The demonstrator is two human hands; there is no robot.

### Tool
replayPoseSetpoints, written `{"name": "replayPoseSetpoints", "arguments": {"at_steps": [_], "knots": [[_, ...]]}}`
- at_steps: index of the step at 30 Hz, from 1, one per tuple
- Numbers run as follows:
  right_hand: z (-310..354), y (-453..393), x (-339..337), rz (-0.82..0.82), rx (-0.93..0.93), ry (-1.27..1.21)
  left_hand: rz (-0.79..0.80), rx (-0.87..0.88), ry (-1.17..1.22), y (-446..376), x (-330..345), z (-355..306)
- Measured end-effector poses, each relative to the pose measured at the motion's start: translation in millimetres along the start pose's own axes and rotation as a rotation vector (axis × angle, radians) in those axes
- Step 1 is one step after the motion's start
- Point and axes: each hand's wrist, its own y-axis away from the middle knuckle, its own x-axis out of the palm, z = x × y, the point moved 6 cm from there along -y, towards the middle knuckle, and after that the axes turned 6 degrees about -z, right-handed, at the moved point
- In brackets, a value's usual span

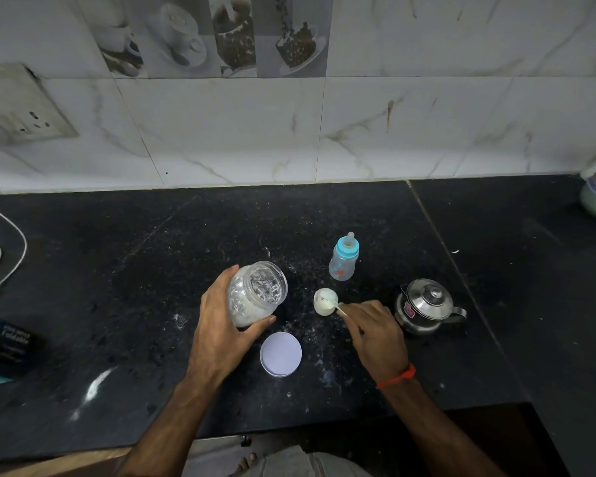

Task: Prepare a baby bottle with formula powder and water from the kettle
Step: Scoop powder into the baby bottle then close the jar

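From the head camera, the left hand (221, 325) gripped a clear plastic jar of white formula powder (255, 292), its fingers wrapped round the side and the thumb under the lower edge, the jar tipped so that its open mouth faced up and to the right above the black speckled stone tabletop (117, 270). The right hand (375, 330) pinched the thin handle of a small white measuring scoop (326, 301), whose bowl held white powder and sat just right of the jar's mouth. The jar's round white lid (280, 354) lay flat on the tabletop between the two wrists. The small clear baby bottle with a blue collar and teat (343, 258) stood upright beyond the scoop, apart from both hands. A small polished steel kettle with a knobbed lid (425, 306) stood just right of the right hand. White powder was scattered over the tabletop around these things. A red thread (398, 376) circled the right wrist.
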Motion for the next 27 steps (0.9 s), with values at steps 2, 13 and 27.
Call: {"name": "replayPoseSetpoints", "arguments": {"at_steps": [2, 13, 27], "knots": [[0.3, -0.2, -0.8, 0.003, 0.015, -0.018, 0.005, 0.001, 0.006, 0.7, 0.9, -0.5], [-10.5, -9.5, -3.2, 0.027, 0.330, -0.177, 0.028, 0.010, 0.019, 1.5, 5.5, -0.1], [51.1, -76.0, 7.9, 0.293, 0.883, -0.788, 0.102, 0.014, 0.066, 7.0, 13.8, -0.2]]}}
